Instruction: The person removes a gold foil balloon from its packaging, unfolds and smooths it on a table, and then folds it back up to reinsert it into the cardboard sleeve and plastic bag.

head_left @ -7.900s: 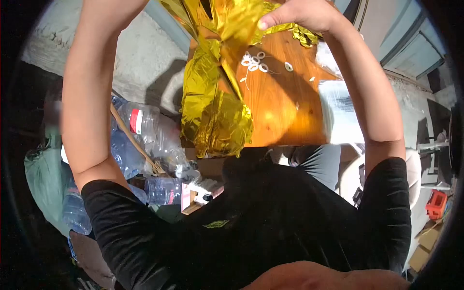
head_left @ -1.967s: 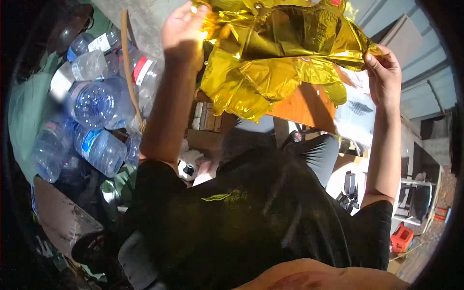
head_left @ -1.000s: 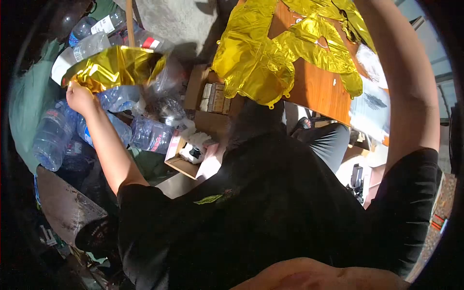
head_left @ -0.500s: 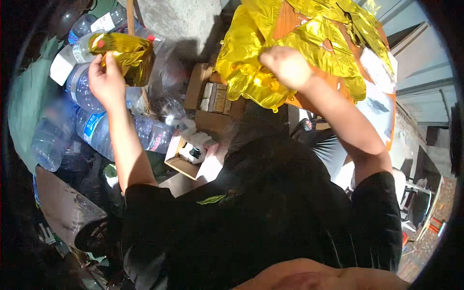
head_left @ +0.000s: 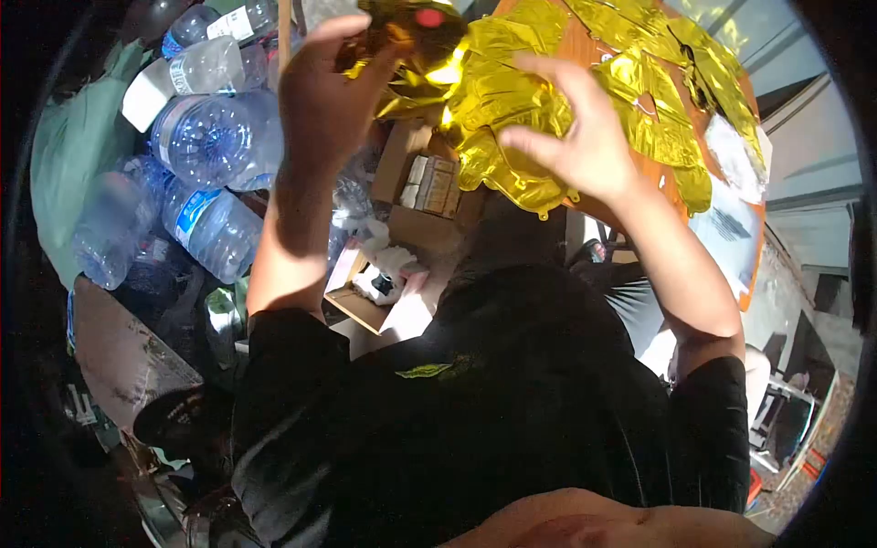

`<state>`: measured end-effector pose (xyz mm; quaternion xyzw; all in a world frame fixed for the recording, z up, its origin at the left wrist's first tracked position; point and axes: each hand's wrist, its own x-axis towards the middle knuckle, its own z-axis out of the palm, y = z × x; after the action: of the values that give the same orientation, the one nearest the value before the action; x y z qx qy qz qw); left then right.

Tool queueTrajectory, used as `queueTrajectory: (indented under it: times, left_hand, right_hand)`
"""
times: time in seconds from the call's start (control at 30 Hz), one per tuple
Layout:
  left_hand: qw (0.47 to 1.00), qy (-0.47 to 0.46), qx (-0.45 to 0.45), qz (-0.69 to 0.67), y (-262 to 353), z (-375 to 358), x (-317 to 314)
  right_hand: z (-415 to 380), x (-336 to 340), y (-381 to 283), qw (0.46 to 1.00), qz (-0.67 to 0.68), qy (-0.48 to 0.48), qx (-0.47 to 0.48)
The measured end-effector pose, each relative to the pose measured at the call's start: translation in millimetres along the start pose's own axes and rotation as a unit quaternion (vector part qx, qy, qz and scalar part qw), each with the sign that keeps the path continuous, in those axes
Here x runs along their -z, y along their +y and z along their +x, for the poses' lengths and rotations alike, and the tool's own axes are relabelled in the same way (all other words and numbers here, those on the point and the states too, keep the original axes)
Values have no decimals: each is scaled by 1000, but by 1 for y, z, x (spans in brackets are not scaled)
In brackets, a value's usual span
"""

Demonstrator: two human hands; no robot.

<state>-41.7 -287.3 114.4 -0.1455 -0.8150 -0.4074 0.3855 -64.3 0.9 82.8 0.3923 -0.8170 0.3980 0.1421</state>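
Note:
My left hand [head_left: 340, 87] is raised at the upper left, its fingers closed on a shiny gold foil piece [head_left: 425, 46] with a red spot. To the right, my right hand [head_left: 585, 137] hovers over the near edge of a heap of gold foil [head_left: 521, 100], thumb and fingers spread apart with nothing between them. More flat gold foil pieces [head_left: 662, 137] lie across the orange-brown table [head_left: 676, 192]. Part of the held foil is in shadow and overlaps the heap in view.
Large clear plastic bottles [head_left: 206, 137] are piled at the left beside a green cloth [head_left: 78, 164]. An open cardboard box [head_left: 429, 228] holds small packs below the table edge. A smaller box [head_left: 356, 306] stands nearer my body. White plastic [head_left: 734, 160] lies at the table's right.
My left hand has moved right and up with the foil piece, towards the heap. My right hand has shifted slightly right and its fingers have spread. The view has shifted a little.

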Motion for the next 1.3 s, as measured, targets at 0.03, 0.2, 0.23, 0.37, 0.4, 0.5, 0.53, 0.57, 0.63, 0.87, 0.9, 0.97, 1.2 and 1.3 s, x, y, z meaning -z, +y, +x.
queueTrajectory:
  times: [0.03,0.2,0.23,0.37,0.4,0.5,0.53,0.57,0.63,0.87,0.9,0.97,1.2,1.3]
  left_hand:
    - [999,-33,-15,23,9,-1,-6]
    - [994,-109,-29,-9,44,3,-30]
    - [994,-109,-31,-12,42,2,-34]
    - [985,-129,12,-115,40,-1,-45]
    - [971,-155,10,-181,40,0,-48]
    - [961,-174,-13,-217,39,-3,-55]
    - [968,-164,-29,-185,38,-4,-57]
    - [968,-165,-31,-186,41,-3,-57]
    - [972,-168,-20,-164,52,0,-54]
    - [982,-153,-43,-100,71,13,-33]
    - [987,-131,-88,-14,72,14,-29]
    - [984,-136,-112,-27,70,19,-27]
    - [970,-141,-196,28,75,21,-24]
    - [968,-176,-150,-100,86,23,-30]
  right_hand:
    - [12,2,-8,992,101,68,-14]
    - [30,43,-39,994,64,50,78]
    - [18,39,-12,996,73,34,29]
    - [13,39,-14,984,19,146,96]
    - [12,44,-26,984,17,148,94]
    - [7,63,-47,988,-33,149,2]
    - [4,67,-41,988,-35,147,28]
    - [4,70,-39,987,-36,145,54]
    - [5,79,-44,976,-70,155,133]
    - [-4,103,-69,954,-262,43,139]
    - [-5,105,-68,945,-286,42,156]
    - [-4,108,-72,933,-304,64,181]
    - [-17,113,-73,925,-316,81,197]
    - [-12,123,-72,929,-297,111,192]
